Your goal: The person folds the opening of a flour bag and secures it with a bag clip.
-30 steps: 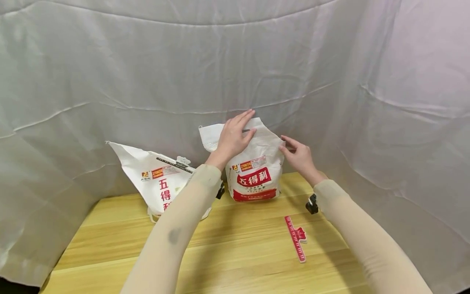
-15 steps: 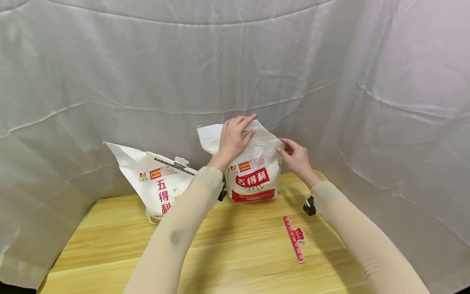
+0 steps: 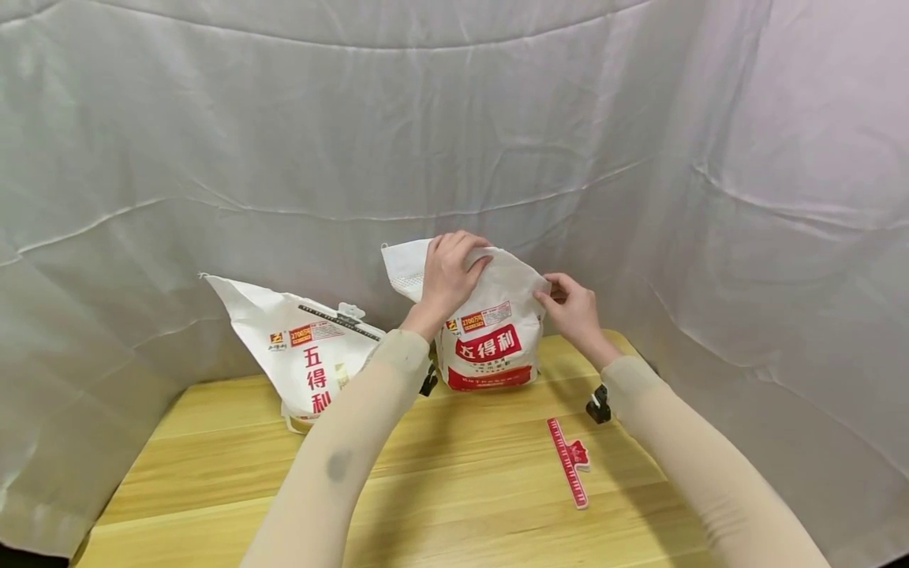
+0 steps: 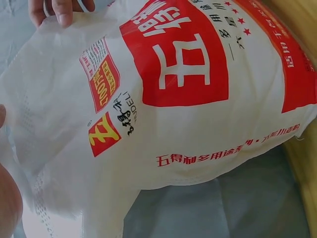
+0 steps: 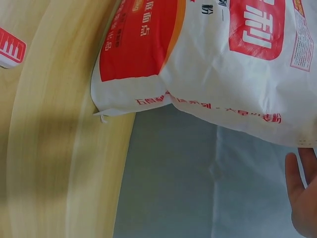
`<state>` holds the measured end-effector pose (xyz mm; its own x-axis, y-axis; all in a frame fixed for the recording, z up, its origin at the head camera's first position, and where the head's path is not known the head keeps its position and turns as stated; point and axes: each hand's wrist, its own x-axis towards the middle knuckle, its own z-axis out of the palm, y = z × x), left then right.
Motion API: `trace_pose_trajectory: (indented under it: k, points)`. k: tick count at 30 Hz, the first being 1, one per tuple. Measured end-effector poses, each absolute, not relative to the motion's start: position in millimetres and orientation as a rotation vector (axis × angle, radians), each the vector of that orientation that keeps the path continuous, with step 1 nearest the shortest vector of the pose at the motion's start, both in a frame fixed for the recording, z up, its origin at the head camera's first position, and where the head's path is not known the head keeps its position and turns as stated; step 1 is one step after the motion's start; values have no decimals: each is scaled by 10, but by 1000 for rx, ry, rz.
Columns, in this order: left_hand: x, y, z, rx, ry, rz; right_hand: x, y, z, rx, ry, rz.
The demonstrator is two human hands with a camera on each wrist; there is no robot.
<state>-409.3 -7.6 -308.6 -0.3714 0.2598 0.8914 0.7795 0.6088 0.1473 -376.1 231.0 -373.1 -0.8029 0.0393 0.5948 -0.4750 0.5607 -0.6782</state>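
Two white sacks stand along the table's (image 3: 483,513) back edge. On the right sack (image 3: 490,312), the left hand (image 3: 449,272) grips the top with curled fingers, and the right hand (image 3: 574,309) pinches the upper side. One black clip (image 3: 339,322) bites the left sack (image 3: 287,355); one red clip (image 3: 566,465) lies toward the right edge.

Held bag (image 3: 490,312): upper part partly behind left hand (image 3: 449,272); finest print unreadable in head view.
Right hand (image 3: 574,308): cut off — right edge, right wrist view.
Leaning bag (image 3: 301,339): near worktop's (image 3: 483,465) back left corner; lower right hidden by left sleeve (image 3: 355,442).
Red clip (image 3: 568,463): mostly cropped, right wrist view.
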Motion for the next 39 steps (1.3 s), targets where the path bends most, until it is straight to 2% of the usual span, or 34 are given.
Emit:
trace_pose_trajectory:
  k: [9,22,39]
  points:
    - [-4039,-141,-3106,-877,-1843,-711,-3796,2268,-3778,308,-2115,1155]
    - [-4022,-290,-3225,-1014,-1860,-700,-3787,2259,-3910,389,-1977,1039]
    - [-3889,-304,-3218,-1009,-2022,-580,-3634,2309,-3994,370,-2175,1129]
